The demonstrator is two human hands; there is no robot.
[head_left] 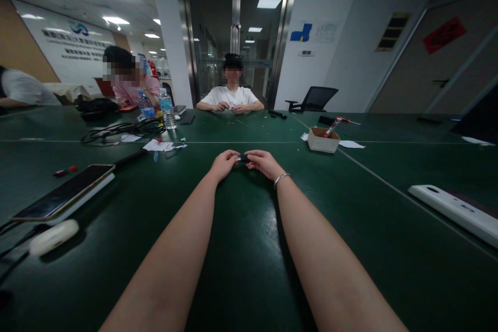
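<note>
At twelve o'clock from the person, a small black-and-silver piece [243, 158] is held over the smooth dark green surface [237, 249]: the left hand [224, 166] pinches its silvery end with the fingertips, and the right hand [267, 164] (the one with a shiny silver bracelet [281, 179] at the wrist) grasps its black end. Whether this piece touches the surface, I cannot tell. An open beige box with low walls [322, 144] stands at one o'clock, and a flat black phone [66, 192] lies at ten o'clock.
</note>
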